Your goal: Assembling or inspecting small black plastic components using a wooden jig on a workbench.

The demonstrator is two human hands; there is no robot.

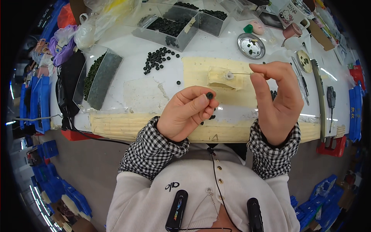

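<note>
Between the thumb and forefinger of my left hand (184,112) is a small dark round part (209,96), gear-like at its rim. My right hand (279,101) is raised to the right and pinches the end of a thin needle-like rod (242,73). The rod's far end reaches a small white cup (229,75) on a block wrapped in yellowish tape (220,82); whether it touches the cup's inside I cannot tell. Several dark round pieces lie near the table edge, partly hidden by my left hand.
Loose black round pieces (157,60) lie left of the block. Behind stands a clear bin (174,40) of black pieces; a tilted bin (108,79) of small green parts is at left. A round metal dish (247,40), tweezers (300,81) and a black screwdriver-like tool (331,98) are at right.
</note>
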